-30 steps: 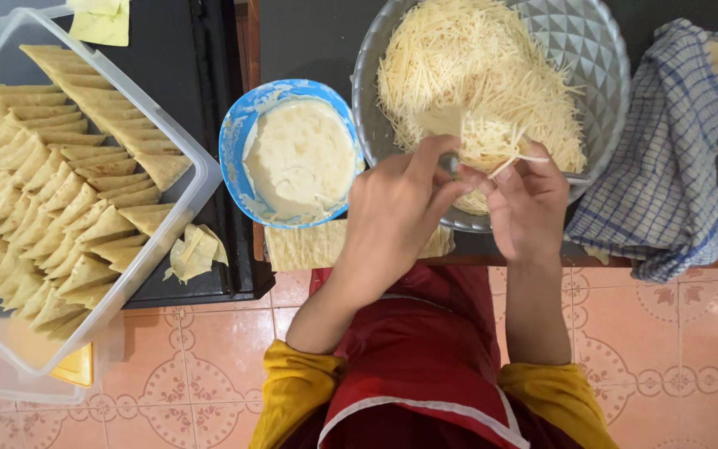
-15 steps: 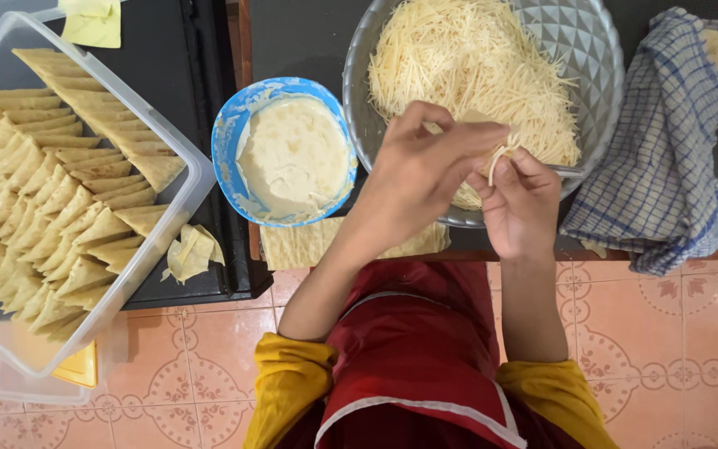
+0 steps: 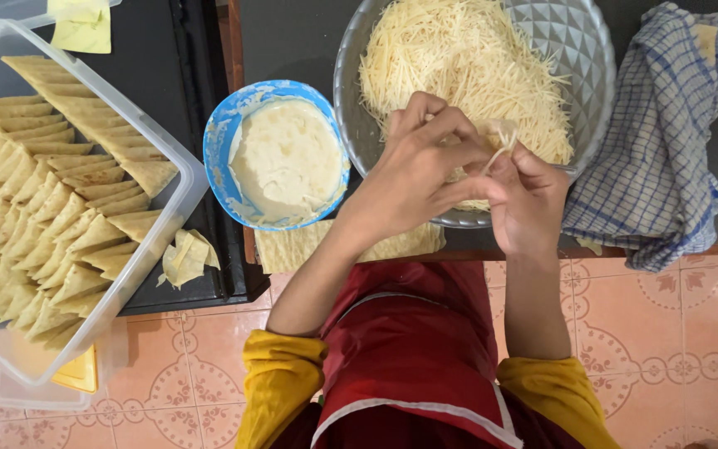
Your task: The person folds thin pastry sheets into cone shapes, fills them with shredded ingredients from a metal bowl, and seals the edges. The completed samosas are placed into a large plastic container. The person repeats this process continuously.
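Viewing from above, we note first the largest item, a clear plastic tub at the left packed with rows of folded triangular pastries. Next in size is the metal bowl on the dark desk, heaped with pale shredded cheese; a blue checked cloth lies just beside it. A blue bowl of cream-coloured paste sits between tub and metal bowl, with a flat pastry sheet at the desk edge. Both hands meet over the near rim of the metal bowl. The left hand is closed, its fingertips pinched on a small tuft of cheese shreds; the right hand is curled shut beneath the same tuft. We judge the shreds light, soft, limp and easily broken, clinging slightly: best taken by a loose fingertip pinch at mid-bundle, with support from below.
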